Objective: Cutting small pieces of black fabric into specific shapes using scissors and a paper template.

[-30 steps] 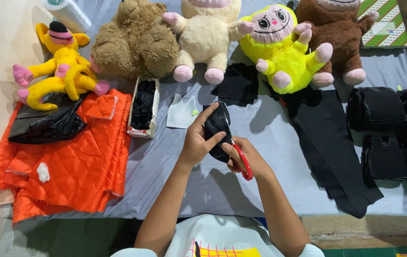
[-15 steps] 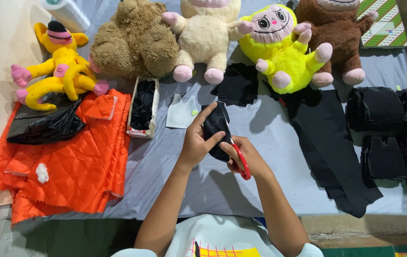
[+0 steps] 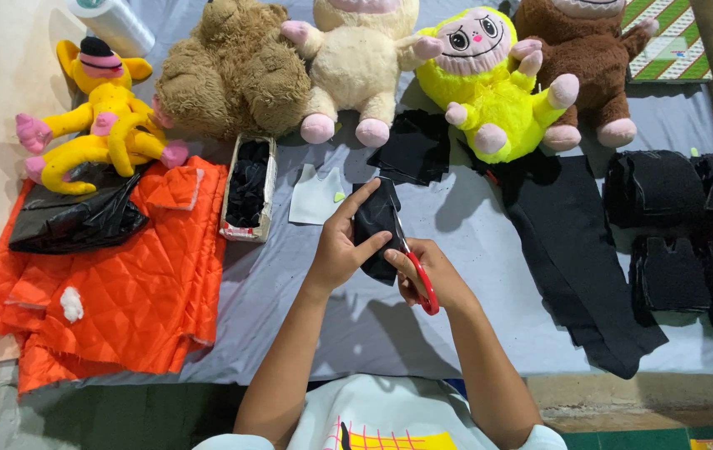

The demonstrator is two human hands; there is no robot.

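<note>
Currently the cutting step appears to be in hand. The left hand (image 3: 341, 250) pinches a small black fabric piece (image 3: 376, 227) between thumb and fingers, holding it raised above the grey cloth-covered table (image 3: 306, 308), in front of the white paper template (image 3: 316, 197). The right hand (image 3: 433, 275) is closed through the loops of the red-handled scissors (image 3: 420, 275), blades set against the fabric's right edge. The next move likely calls for steady fabric tension and slow rotation of the piece to follow its outline.

Beyond your fingers (image 3: 362, 200) you've got five plush toys (image 3: 231, 71), one red-handled scissors (image 3: 423, 283), one orange quilted cloth (image 3: 123, 283).
</note>
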